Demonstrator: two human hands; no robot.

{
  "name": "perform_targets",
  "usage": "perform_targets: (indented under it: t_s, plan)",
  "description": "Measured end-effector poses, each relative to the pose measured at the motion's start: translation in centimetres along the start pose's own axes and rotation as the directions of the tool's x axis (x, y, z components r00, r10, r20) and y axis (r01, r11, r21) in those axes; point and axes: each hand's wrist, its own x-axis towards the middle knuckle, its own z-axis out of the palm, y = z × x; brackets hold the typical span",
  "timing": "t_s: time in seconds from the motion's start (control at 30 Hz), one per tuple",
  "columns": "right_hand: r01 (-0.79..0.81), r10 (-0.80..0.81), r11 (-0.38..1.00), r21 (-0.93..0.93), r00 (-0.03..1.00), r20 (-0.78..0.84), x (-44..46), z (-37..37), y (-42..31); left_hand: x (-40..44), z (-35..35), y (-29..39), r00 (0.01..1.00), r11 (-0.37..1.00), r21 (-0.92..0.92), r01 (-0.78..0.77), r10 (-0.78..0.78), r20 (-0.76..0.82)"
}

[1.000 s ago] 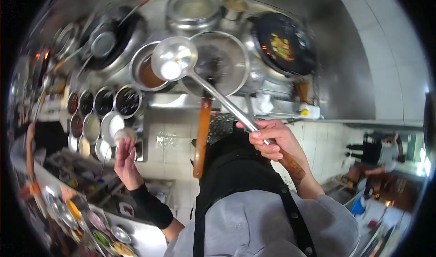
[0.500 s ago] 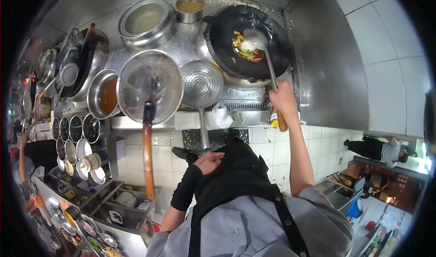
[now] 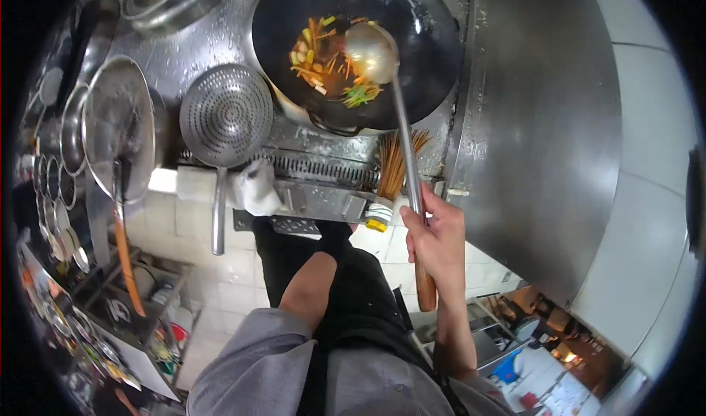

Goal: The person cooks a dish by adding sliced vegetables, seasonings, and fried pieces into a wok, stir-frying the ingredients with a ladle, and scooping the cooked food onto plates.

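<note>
My right hand (image 3: 439, 241) is wrapped round the handle of a long metal ladle (image 3: 404, 133) with a wooden end. The ladle's bowl rests in a black wok (image 3: 426, 56), among chopped orange, yellow and green vegetables (image 3: 312, 56) in a dark liquid. Below the wok's edge stands a bamboo brush (image 3: 392, 167), close to the ladle's handle. My left arm reaches to the front edge of the stove, near a white cloth (image 3: 257, 188). Only a sliver of skin shows past its black wristband, so the fingers are hidden.
A perforated skimmer (image 3: 226, 115) lies left of the wok, its handle over the counter edge. Farther left are a mesh strainer (image 3: 118, 126) with a wooden handle and several sauce containers. A metal pot (image 3: 158, 1) stands at the back. A steel wall (image 3: 537, 122) bounds the right side.
The view has shifted toward the wok. The ladle went from above the strainer into the wok, and liquid now shows round the vegetables. My left hand moved from my apron to the stove's front edge.
</note>
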Motion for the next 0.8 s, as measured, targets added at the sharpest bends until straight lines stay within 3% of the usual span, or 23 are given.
perform_targets:
  t_s: [0.1,0.13,0.27,0.3,0.4,0.47,0.53,0.57,0.6,0.63,0.67,0.7,0.77,0.8]
  plan:
    - [0.148,-0.157,0.982,-0.118,0.985,-0.070,4.3,1.1,1.0,1.0,1.6,-0.4,1.000,0.999,0.051,0.004,-0.003,-0.015]
    - [0.084,-0.082,0.994,0.065,0.996,-0.027,5.3,1.9,0.0,1.1,1.7,-0.5,1.000,0.998,0.070,0.009,-0.008,-0.012]
    - [-0.026,-0.029,0.953,0.303,0.984,0.176,7.9,2.6,0.0,1.2,1.4,-0.1,1.000,0.981,0.194,0.027,-0.029,0.007]
    - [-0.081,0.002,0.938,0.338,0.973,0.229,7.5,2.3,-0.3,0.8,0.9,0.1,0.999,0.969,0.245,0.037,-0.041,0.013]
    - [-0.097,0.053,0.976,0.194,0.975,0.217,2.9,0.4,-1.1,0.3,-0.7,0.8,0.998,0.892,0.452,0.029,-0.053,0.041]
    - [-0.059,0.043,0.995,0.083,0.982,0.181,0.7,-1.6,-0.5,-0.1,-3.9,1.5,0.998,0.736,0.676,-0.016,-0.032,0.058]
    - [0.020,-0.030,0.997,0.077,0.991,0.127,0.3,-2.0,0.3,-0.7,-8.3,2.8,0.989,0.320,0.936,-0.146,0.040,0.140]
    - [0.047,-0.048,0.999,0.019,0.995,0.087,1.0,-1.6,0.5,-1.4,-11.1,3.9,0.982,0.125,0.976,-0.176,0.087,0.166]
    - [0.074,-0.073,0.997,-0.037,0.996,0.043,2.1,-1.1,0.7,-2.5,-13.9,5.3,0.981,0.040,0.988,-0.151,0.132,0.145]
    - [0.134,-0.133,0.991,-0.023,0.991,0.021,3.5,-0.4,1.1,-4.6,-16.6,7.0,0.982,0.184,0.981,-0.069,0.185,0.034]
    - [0.194,-0.194,0.981,-0.006,0.981,-0.003,5.2,0.6,1.3,-10.5,-16.9,10.1,0.959,0.518,0.855,0.007,0.240,-0.153]
    - [0.205,-0.206,0.976,0.072,0.979,0.005,6.9,1.8,1.1,-15.4,-17.0,12.5,0.915,0.792,0.610,0.032,0.222,-0.336]
    - [0.199,-0.211,0.955,0.219,0.977,0.031,9.0,3.8,0.7,-16.3,-24.4,14.3,0.889,0.801,0.599,-0.003,0.276,-0.364]
    - [0.162,-0.190,0.944,0.286,0.979,0.072,9.4,4.3,0.6,-16.5,-28.4,14.4,0.883,0.739,0.668,-0.090,0.370,-0.290]
